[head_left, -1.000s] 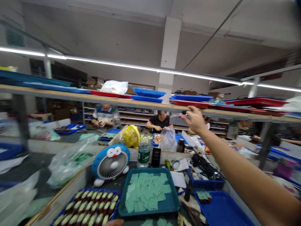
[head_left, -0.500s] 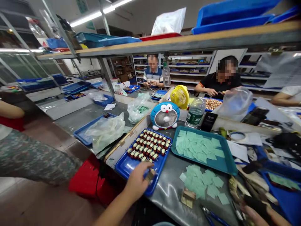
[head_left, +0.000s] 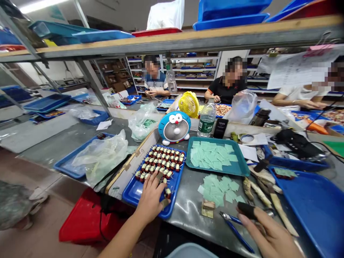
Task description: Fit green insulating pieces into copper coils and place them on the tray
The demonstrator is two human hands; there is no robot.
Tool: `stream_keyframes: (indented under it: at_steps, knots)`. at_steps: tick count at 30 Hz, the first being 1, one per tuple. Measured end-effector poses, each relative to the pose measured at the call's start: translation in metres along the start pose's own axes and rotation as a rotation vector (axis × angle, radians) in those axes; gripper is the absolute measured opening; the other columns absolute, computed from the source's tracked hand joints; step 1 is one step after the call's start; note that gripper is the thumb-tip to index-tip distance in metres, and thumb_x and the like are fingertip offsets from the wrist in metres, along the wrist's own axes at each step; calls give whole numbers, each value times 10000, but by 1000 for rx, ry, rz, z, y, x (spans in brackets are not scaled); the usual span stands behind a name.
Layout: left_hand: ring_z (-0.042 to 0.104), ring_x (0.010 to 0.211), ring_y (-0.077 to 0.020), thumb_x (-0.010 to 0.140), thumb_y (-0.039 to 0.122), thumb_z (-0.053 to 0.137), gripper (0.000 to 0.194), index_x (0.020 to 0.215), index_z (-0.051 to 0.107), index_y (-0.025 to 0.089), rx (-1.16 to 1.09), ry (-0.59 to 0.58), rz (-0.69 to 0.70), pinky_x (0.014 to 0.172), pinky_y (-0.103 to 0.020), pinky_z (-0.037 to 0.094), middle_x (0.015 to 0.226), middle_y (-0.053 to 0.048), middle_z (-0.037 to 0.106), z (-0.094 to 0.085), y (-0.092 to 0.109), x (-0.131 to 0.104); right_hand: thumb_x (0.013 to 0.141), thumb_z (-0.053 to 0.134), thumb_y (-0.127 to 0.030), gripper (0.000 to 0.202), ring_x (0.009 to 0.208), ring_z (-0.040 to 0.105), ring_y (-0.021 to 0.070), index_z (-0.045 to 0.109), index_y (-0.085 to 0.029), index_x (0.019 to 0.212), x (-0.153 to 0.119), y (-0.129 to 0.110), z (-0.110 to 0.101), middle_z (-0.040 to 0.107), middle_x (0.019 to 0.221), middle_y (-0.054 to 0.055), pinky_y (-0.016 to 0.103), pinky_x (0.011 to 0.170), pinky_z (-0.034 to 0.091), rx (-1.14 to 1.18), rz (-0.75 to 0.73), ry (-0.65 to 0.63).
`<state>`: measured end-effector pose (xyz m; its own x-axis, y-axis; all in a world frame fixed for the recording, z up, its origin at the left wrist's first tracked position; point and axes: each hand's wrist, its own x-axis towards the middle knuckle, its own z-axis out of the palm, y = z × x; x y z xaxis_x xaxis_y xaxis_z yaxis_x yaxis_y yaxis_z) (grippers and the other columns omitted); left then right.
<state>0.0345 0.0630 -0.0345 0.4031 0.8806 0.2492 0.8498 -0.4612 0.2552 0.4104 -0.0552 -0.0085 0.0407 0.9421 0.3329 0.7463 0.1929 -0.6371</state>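
Observation:
My left hand [head_left: 151, 196] reaches over a blue tray [head_left: 131, 192] with its fingers apart, bands on some fingertips. One small coil part [head_left: 167, 193], dark red with a cream top, stands between its thumb and fingers; I cannot tell whether they touch it. Just beyond are rows of similar coil parts [head_left: 161, 159] with thin wire leads. My right hand [head_left: 271, 231] hovers at lower right, thumb and index finger apart, a black cover on the index finger. Near it lie blue-handled cutters [head_left: 236, 231]. A small tan block [head_left: 208, 209] sits between the hands, beside loose pale green paper squares [head_left: 219, 188].
A teal tray [head_left: 243, 168] holds more green squares. Behind stand a blue cartoon fan [head_left: 174, 127], a bottle [head_left: 206, 123] and a phone [head_left: 220, 128]. Worn pliers [head_left: 282, 211] and a large blue tray [head_left: 319, 208] are on the right. Several people sit opposite.
The view has swung right, so the bench appears shifted left. My left hand's fingers have spread over the coil parts. My right hand shows more fully, its thumb and index finger apart.

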Motion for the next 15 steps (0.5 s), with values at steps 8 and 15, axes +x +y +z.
stream_keyframes:
  at_steps: [8,15]
  knots:
    - [606,1168,-311,898,192,605,234,1105,694,256,-94,-39,4,978,-453,387,1197,-78,722,17,0,-9,986,544,-383,198,778,652,207,668,-238,936,-13,-22,20,671,857,62,279,676,524,59,53,-128]
    - [725,932,-339,863,413,616,244,1020,675,235,-317,-17,-30,799,-434,545,1014,-102,777,7,-11,3,976,535,-383,225,835,589,193,618,-197,880,-13,-58,40,627,871,58,307,777,461,204,116,-230]
